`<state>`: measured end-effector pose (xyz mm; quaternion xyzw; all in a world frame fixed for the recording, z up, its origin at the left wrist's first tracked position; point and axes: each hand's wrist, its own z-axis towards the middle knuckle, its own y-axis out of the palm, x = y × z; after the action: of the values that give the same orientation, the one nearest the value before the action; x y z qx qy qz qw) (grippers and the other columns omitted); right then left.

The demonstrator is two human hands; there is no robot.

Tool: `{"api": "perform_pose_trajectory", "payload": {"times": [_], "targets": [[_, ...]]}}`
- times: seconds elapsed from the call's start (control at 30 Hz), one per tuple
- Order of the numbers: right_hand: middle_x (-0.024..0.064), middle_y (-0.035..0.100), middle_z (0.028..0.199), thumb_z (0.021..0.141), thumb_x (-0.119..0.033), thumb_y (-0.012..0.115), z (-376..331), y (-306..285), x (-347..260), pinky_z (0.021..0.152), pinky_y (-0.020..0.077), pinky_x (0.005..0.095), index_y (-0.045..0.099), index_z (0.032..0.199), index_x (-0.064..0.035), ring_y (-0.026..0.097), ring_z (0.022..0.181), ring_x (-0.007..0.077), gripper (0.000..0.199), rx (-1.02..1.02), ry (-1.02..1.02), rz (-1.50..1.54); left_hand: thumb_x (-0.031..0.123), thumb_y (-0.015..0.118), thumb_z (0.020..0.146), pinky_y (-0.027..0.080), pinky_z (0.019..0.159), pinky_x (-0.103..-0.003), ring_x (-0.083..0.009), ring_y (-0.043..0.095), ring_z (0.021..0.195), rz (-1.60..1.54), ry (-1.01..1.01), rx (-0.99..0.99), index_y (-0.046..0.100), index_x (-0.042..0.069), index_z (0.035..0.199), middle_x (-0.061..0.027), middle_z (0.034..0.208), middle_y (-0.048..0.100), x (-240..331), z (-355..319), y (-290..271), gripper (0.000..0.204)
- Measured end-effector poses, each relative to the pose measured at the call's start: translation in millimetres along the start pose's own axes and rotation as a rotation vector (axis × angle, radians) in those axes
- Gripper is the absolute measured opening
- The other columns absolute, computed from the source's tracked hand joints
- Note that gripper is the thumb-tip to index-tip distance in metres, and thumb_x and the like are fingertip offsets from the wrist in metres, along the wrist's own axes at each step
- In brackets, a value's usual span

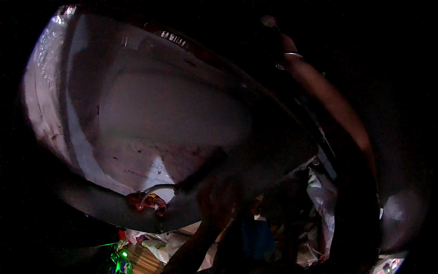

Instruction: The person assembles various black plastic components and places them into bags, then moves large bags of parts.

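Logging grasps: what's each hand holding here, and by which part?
Too dark to tell. Left hand is raised against the dark lower rim of the big grey panel; grip unclear. Right arm reaches up, hand hidden.

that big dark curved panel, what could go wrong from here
The big dark curved panel is held overhead; the left hand presses its lower edge in dim light, so it could slip. The right hand, wearing a metal bangle, reaches far up its rim. Crumpled bags below could trip.
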<state>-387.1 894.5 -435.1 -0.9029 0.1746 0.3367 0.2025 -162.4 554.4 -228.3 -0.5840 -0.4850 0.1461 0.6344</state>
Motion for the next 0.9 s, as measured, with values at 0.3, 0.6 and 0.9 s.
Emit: {"api": "perform_pose_trajectory", "payload": {"times": [0.3,0.6,0.9], "targets": [[0.0076,0.063,0.089,0.087,-0.018,0.056,-128.9,-62.7,-15.5,0.069,0.0458,0.0289,0.060,0.105,-0.0065,0.055,0.075,0.0161,0.022,-0.189,-0.056,0.028,0.015,0.062,0.079,0.041,0.084,-0.049,-0.0349,0.047,0.111,0.265,0.037,0.046,0.057,0.012,0.111,-0.0124,0.124,0.050,4.4,-12.1,-4.7,0.032],[0.0026,0.061,0.089,0.088,-0.006,0.053,-291.9,-181.8,3.6,0.063,0.0402,0.0221,0.058,0.102,-0.0047,0.053,0.074,0.0102,0.015,-0.239,-0.014,0.248,0.011,0.056,0.084,0.042,0.086,-0.043,-0.0341,0.051,0.100,0.387,0.093,0.055,0.054,0.006,0.112,-0.0159,0.111,0.053,8.9,-4.4,-4.6,0.028],[0.0165,0.063,0.086,0.086,-0.015,0.047,-439.5,-297.6,89.0,0.077,0.0488,0.0370,0.057,0.108,-0.0081,0.062,0.084,0.0275,0.025,-0.227,-0.272,-1.310,0.010,0.057,0.080,0.044,0.082,-0.046,-0.0345,0.052,0.101,0.300,0.174,0.125,0.053,0.011,0.112,-0.0122,0.105,0.057,5.0,-4.2,9.3,0.033]]}}
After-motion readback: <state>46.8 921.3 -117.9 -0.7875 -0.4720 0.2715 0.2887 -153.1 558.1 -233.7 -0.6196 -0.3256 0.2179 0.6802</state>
